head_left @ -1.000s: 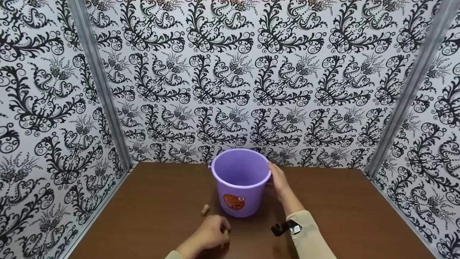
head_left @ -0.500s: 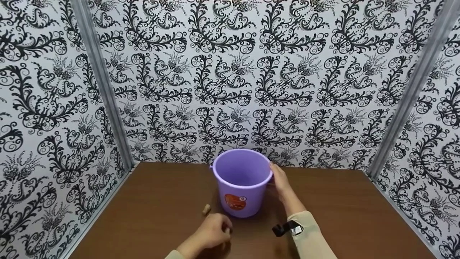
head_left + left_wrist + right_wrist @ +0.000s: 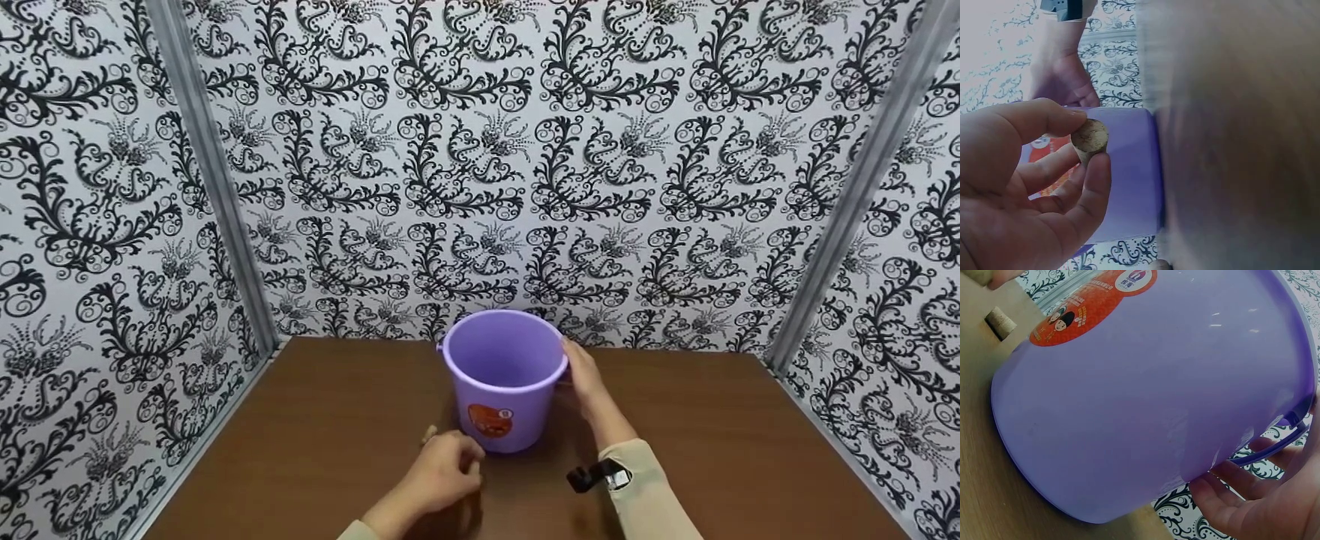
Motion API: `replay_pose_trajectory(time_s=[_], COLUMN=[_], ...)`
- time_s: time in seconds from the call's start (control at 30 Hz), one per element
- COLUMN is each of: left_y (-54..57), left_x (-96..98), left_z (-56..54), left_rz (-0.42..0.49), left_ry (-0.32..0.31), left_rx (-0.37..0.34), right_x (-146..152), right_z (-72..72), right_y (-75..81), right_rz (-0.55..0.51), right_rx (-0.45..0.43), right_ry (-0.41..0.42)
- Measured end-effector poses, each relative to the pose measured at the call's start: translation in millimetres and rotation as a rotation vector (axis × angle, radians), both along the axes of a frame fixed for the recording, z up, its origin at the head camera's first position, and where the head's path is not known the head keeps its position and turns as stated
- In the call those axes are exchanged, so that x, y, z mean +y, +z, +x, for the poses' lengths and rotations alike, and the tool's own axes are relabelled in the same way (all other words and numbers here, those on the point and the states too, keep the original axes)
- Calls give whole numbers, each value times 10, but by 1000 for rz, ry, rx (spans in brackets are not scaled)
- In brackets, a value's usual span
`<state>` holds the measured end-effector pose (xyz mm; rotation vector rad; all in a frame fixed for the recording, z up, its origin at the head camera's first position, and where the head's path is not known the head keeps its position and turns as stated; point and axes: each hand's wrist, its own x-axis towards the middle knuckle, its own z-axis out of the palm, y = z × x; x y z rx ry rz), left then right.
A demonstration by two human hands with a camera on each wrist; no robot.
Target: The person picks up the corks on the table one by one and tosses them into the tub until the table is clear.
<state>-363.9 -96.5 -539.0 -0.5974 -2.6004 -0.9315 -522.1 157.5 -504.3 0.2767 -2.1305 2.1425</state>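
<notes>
A purple bucket (image 3: 510, 416) with an orange-red sticker stands upright on the brown table. My right hand (image 3: 587, 379) grips its right side near the rim; in the right wrist view several fingers (image 3: 1213, 498) lie against the wall beside the purple handle (image 3: 1269, 449). In front of the bucket, my left hand (image 3: 444, 472) pinches a cork (image 3: 1090, 138) between thumb and fingers, its round end facing the left wrist camera. A second cork (image 3: 1000, 323) lies on the table to the left of the bucket. In the head view the left hand partly covers that cork.
The brown table (image 3: 322, 420) carries the bucket and the loose cork. Patterned white-and-black panels (image 3: 480, 187) with grey metal posts (image 3: 217, 180) close in the back and sides. A black strap with a small device (image 3: 600, 475) sits on the right wrist.
My left hand has moved slightly forward toward the bucket and now overlaps the loose cork in the head view. The right hand and the bucket stay about where they were.
</notes>
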Motion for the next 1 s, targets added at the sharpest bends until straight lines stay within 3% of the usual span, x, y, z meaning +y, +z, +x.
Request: replay_pose_trajectory(time_s=[0.3, 0.53, 0.77, 1.0], left_y=[80, 125, 193, 293], left_x=[-32, -43, -31, -77], left_z=[-10, 7, 33, 19], left_rz=[78, 76, 133, 156], left_ry=[-19, -10, -27, 7], left_rx=[9, 40, 11, 46], right_x=[-10, -14, -2, 1], right_z=[12, 7, 12, -34], right_y=[10, 1, 11, 17], right_rz=[-18, -40, 13, 18], right_rx=[24, 0, 13, 9], right_ry=[26, 33, 9, 13])
